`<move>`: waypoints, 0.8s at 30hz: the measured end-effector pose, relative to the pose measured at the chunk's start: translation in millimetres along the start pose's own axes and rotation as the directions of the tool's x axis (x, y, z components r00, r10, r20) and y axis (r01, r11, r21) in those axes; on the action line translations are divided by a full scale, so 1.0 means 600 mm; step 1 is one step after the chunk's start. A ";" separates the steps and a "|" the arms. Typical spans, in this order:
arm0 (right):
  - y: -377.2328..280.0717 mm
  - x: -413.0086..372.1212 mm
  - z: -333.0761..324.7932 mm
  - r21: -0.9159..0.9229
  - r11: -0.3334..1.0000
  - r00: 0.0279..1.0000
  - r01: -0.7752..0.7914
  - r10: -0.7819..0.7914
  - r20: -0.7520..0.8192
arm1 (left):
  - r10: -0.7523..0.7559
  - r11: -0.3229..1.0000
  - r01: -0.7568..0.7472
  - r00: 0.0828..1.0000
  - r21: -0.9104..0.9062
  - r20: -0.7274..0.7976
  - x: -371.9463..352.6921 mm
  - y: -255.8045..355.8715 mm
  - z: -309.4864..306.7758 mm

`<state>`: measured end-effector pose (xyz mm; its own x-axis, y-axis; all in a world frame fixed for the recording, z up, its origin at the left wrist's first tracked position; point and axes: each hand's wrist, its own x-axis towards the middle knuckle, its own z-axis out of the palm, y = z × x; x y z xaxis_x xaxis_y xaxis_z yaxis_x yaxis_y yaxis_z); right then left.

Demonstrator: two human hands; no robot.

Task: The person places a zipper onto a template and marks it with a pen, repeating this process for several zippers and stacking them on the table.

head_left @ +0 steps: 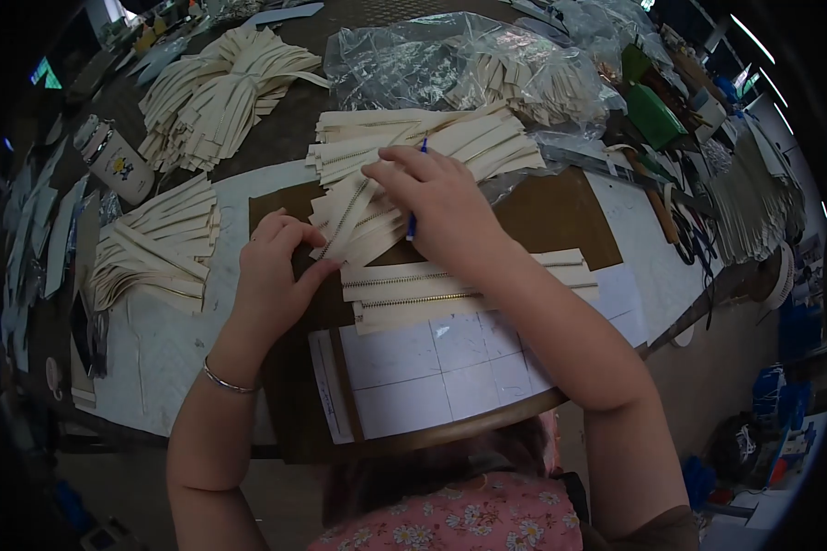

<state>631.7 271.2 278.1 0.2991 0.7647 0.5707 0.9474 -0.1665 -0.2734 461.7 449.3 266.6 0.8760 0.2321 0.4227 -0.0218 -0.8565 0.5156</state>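
Several cream zipper strips with metal teeth (432, 138) lie fanned out in a pile at the middle of the table. My left hand (285, 266) pinches the lower end of one slanting zipper strip (347, 219). Over the pile, my right hand (441, 197) has its fingers bent around a blue pen (412, 226), near that strip's upper end. Below my hands, two zipper strips (404, 287) lie side by side, partly under my right forearm. They rest along the top of a white sheet with a ruled grid (413, 363), on a brown board (285, 367).
Zipper bundles lie at the upper left (225, 92) and left (156, 243), beside a white jar (115, 161). Clear plastic bags (386, 64) are at the back. A metal ruler (616, 168), a green object (657, 112) and cutting tools (685, 207) lie on the right.
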 end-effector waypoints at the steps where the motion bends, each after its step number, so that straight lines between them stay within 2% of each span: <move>1: -0.004 0.005 0.020 -0.019 1.000 1.000 0.009 -0.009 -0.020 | -0.015 1.000 0.015 1.000 -0.019 0.010 0.000 -0.001 -0.001; 5: 0.007 -0.004 0.029 -0.050 0.998 0.997 0.046 -0.049 -0.055 | 0.070 0.997 -0.069 0.996 0.017 -0.061 0.003 0.002 0.001; 6: 0.008 -0.007 0.025 -0.049 0.998 0.997 0.050 -0.052 -0.048 | 0.138 0.990 -0.141 0.983 -0.012 -0.117 0.004 0.012 -0.005; 7: 0.005 -0.005 0.016 -0.017 0.998 0.996 0.053 -0.054 -0.076 | 0.204 0.977 -0.212 0.963 -0.033 -0.176 0.007 0.025 -0.011; 8: 0.000 -0.006 0.007 0.017 0.998 0.993 0.054 -0.052 -0.105 | 0.195 0.978 -0.204 0.964 -0.032 -0.179 0.003 0.038 -0.015; 10: -0.011 -0.009 -0.026 0.040 0.995 0.992 0.095 -0.091 -0.088 | 0.253 0.931 -0.294 0.947 -0.217 -0.200 -0.005 0.062 -0.023; 11: -0.018 -0.010 -0.047 0.060 0.989 0.988 0.135 -0.130 -0.077 | 0.244 0.934 -0.286 0.948 -0.213 -0.202 -0.006 0.068 -0.031; 13: -0.042 -0.017 -0.100 0.052 0.990 0.990 0.131 -0.128 -0.060 | 0.341 0.861 -0.386 0.921 -0.331 -0.187 -0.007 0.075 -0.045; 16: -0.082 -0.059 -0.169 0.048 0.992 0.993 0.115 -0.115 -0.011 | 0.369 0.823 -0.397 0.917 -0.406 -0.149 -0.007 0.074 -0.062; 18: -0.133 -0.091 -0.209 0.075 0.995 0.985 -0.071 0.059 0.160 | 0.358 0.817 -0.378 0.924 -0.436 -0.131 -0.007 0.067 -0.055; 19: -0.144 -0.106 -0.215 0.082 0.994 0.984 -0.069 0.054 0.168 | 0.360 0.803 -0.369 0.926 -0.469 -0.113 -0.008 0.066 -0.051; 20: -0.152 -0.118 -0.219 0.124 0.975 0.932 -0.185 0.134 0.337 | 0.351 0.807 -0.361 0.930 -0.468 -0.113 -0.009 0.066 -0.048; 21: -0.156 -0.124 -0.220 0.143 0.941 0.844 -0.305 0.199 0.497 | 0.347 0.822 -0.314 0.938 -0.476 -0.021 -0.009 0.067 -0.045; 22: -0.154 -0.132 -0.210 0.146 0.941 0.842 -0.307 0.197 0.502 | 0.342 0.835 -0.267 0.937 -0.481 0.073 -0.011 0.067 -0.043; 23: -0.147 -0.144 -0.189 0.134 0.929 0.810 -0.344 0.222 0.542 | 0.338 0.836 -0.263 0.938 -0.481 0.076 -0.018 0.068 -0.041; 24: -0.143 -0.153 -0.173 0.119 0.917 0.777 -0.380 0.247 0.579 | 0.342 0.877 -0.242 0.921 -0.416 0.185 -0.026 0.070 -0.038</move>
<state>534.6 150.7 329.5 0.4000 0.9137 -0.0719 0.7418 -0.3688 -0.5601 435.9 420.2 298.3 0.8888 -0.1645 0.4277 -0.4313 -0.6156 0.6596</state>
